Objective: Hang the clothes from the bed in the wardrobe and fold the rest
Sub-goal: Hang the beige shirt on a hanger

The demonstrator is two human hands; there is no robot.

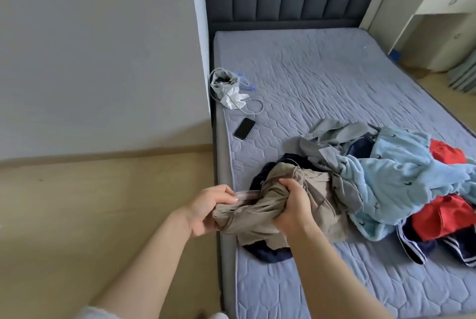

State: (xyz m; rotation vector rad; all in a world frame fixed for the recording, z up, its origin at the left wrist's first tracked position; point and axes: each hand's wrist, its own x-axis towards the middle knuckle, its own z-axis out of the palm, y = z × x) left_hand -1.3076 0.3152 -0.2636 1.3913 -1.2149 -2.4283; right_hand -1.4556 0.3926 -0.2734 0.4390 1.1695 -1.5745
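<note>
Though bunched, hands (247, 206) round khaki garment (260, 211).

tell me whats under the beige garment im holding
A dark navy garment pokes out beneath the crumpled beige garment, on the grey quilted mattress. How much navy cloth lies underneath is covered.

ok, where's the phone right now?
In the head view the phone lies flat on the mattress near its left edge, just below the grey pouch with its cord, up and left of the clothes pile.
</note>
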